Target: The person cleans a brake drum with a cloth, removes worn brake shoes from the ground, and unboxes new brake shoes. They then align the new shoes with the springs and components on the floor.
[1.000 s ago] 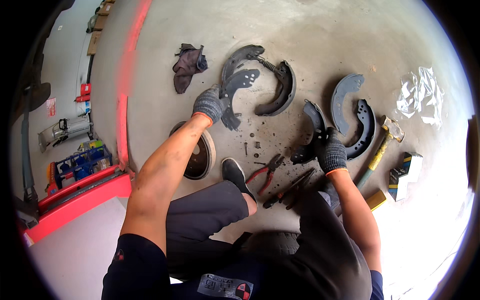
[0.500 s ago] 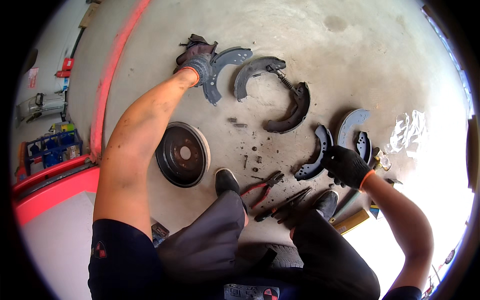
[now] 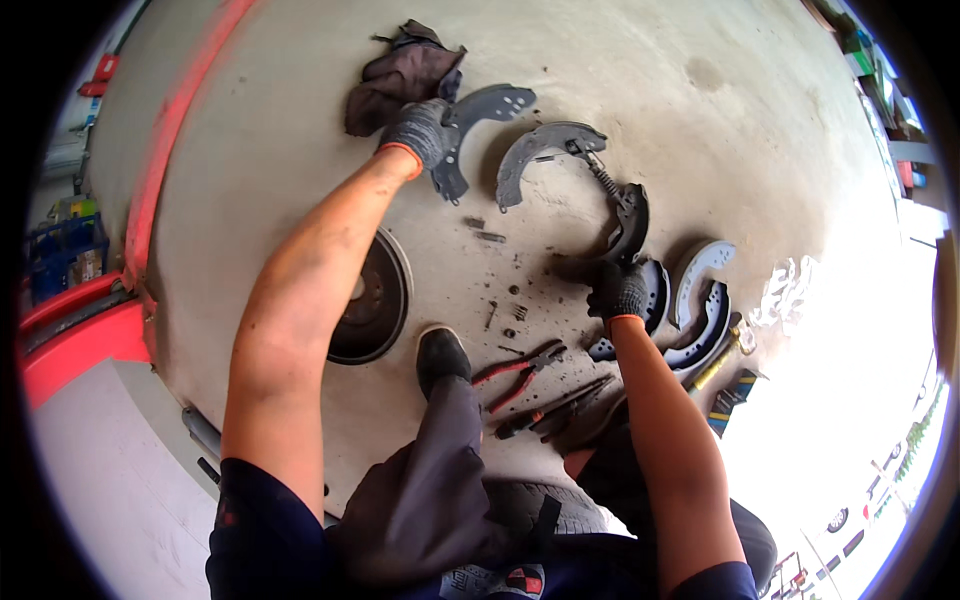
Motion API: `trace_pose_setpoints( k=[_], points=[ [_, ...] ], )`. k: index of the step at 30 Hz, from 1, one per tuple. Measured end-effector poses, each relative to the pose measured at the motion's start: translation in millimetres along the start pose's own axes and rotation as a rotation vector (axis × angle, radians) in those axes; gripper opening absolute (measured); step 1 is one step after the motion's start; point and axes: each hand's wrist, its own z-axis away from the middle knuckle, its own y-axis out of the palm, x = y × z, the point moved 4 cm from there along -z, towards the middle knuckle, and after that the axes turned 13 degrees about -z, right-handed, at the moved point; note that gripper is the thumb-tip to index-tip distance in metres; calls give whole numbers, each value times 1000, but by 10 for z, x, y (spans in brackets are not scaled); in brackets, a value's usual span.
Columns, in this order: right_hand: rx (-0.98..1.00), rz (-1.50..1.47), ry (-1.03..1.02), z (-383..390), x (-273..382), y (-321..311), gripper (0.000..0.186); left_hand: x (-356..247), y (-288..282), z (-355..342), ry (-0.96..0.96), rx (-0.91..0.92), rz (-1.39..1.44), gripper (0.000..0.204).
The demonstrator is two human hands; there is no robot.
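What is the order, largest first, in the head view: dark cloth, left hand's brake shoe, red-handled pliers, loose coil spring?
Dark cloth and brake shoe: similar span, unranked
Red-handled pliers
Loose coil spring

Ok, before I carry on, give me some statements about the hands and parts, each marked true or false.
1. The left hand holds a curved brake shoe. True.
2. The right hand is bare. False: the right hand is gloved.
3. A dark cloth is next to the left hand. True.
4. The brake drum is in full view. False: the left forearm hides part of the brake drum.
5. The pliers have red handles. True.
6. The hammer lies left of those pliers. False: the hammer lies to their right.
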Motion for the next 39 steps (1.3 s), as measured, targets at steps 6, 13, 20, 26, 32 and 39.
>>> trace_pose_setpoints(
  k=[6, 13, 20, 26, 32, 39],
  points=[
    [21, 125, -112, 123, -237, -466, 39, -54, 374, 14, -95, 205, -4, 40],
    [30, 207, -146, -103, -509, -718, 46, -574, 410, 262, 24, 365, -114, 41],
    [133, 349, -348, -84, -623, -645, 38, -490, 433, 373, 100, 379, -40, 46],
    [280, 504, -609, -285, -833, -873, 35, -564, 362, -10, 235, 251, -161, 44],
    [77, 270, -418, -150, -689, -654, 30, -190, 377, 33, 175, 178, -127, 40],
    [20, -34, -290, 13, -492, -779, 31, -748, 361, 1202, 228, -117, -234, 29]
  ],
)
